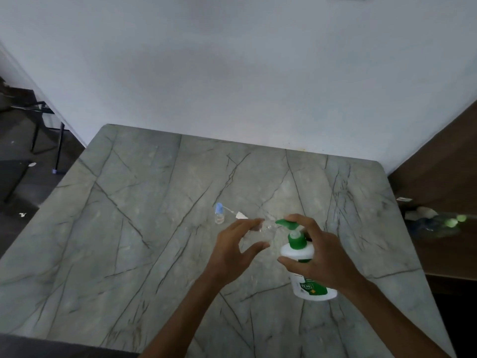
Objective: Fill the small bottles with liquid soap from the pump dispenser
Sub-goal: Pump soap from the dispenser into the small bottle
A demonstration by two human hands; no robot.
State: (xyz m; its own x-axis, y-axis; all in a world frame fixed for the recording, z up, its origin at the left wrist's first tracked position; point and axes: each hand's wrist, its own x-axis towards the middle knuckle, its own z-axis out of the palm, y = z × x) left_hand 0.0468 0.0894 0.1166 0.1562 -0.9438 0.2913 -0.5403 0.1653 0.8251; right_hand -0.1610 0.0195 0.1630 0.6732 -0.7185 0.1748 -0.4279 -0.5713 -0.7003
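The main risk is soap missing the mouth. The bottle is clear and narrow-necked, and its opening has to sit right under the green nozzle. If it sits slightly off or tilted, a press would send soap down its side and onto the fingers or the desk. A hard press could also tip the dispenser.

The left hand pinches the bottle between thumb and fingertips, holding it against the nozzle tip, above the desk's middle. Just to its right, the right hand wraps round the dispenser's body, forefinger curled over the pump head. Whether the mouth truly meets the spout is too blurred to tell. A second, blue-capped bottle stands beyond the left hand, toward the back edge.
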